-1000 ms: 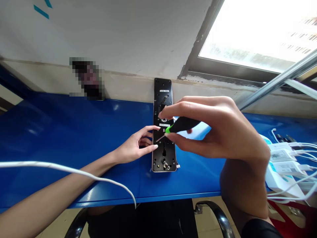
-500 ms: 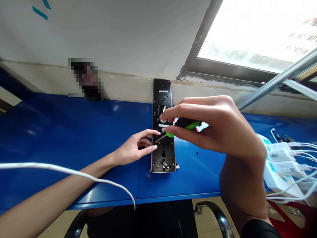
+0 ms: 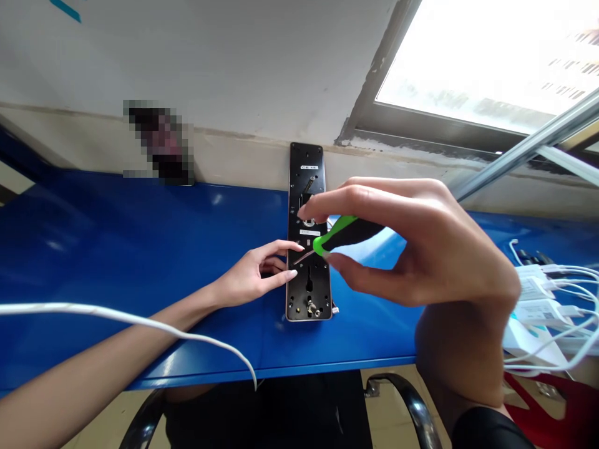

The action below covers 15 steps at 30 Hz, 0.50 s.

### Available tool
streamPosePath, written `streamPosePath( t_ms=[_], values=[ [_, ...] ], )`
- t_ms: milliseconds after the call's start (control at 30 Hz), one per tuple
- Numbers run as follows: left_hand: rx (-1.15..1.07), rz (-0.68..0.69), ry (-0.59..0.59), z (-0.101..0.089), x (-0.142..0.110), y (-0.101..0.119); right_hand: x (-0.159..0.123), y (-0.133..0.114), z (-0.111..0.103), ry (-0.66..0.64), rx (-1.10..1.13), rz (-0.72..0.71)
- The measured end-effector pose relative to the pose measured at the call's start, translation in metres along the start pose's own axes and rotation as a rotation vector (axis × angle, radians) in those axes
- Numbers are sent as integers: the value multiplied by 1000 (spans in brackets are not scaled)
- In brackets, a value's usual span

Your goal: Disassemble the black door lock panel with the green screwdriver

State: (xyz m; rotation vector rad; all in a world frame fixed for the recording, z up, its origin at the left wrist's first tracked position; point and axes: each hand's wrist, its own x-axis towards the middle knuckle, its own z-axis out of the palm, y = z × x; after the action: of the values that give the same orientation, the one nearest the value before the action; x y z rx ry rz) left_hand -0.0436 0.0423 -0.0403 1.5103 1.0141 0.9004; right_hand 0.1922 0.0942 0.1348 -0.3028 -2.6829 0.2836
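Observation:
A long black door lock panel (image 3: 309, 277) lies on the blue table, its far end near the wall. My left hand (image 3: 262, 269) holds its left edge, with index fingertip and thumb apart on the top face and the other fingers curled at the side. A screwdriver with a green and black handle (image 3: 349, 231) is in my right hand (image 3: 412, 240), thumb by the green collar and index finger stretched over the panel. Its thin shaft slants down left, the tip between my left index finger and thumb. Whether a screw sits under the tip, I cannot tell.
White chargers and cables (image 3: 538, 305) crowd the table's right side. A white cable (image 3: 187, 337) crosses over my left forearm. The wall (image 3: 234, 149) rises behind the table, and a metal bar (image 3: 524, 140) slants at the right. A chair armrest (image 3: 407, 405) stands below the front edge.
The screwdriver handle has turned, its green stripe now on the upper side. My right thumb and index finger are further apart. My left hand stays on the lock panel; the view tilts slightly.

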Motion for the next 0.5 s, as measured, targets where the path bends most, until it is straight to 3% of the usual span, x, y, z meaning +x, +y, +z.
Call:
streamPosePath(
  t_ms=[500],
  values=[
    [7,-9,-4,0,0,-1,3,-1,2,39,-5,23]
  ],
)
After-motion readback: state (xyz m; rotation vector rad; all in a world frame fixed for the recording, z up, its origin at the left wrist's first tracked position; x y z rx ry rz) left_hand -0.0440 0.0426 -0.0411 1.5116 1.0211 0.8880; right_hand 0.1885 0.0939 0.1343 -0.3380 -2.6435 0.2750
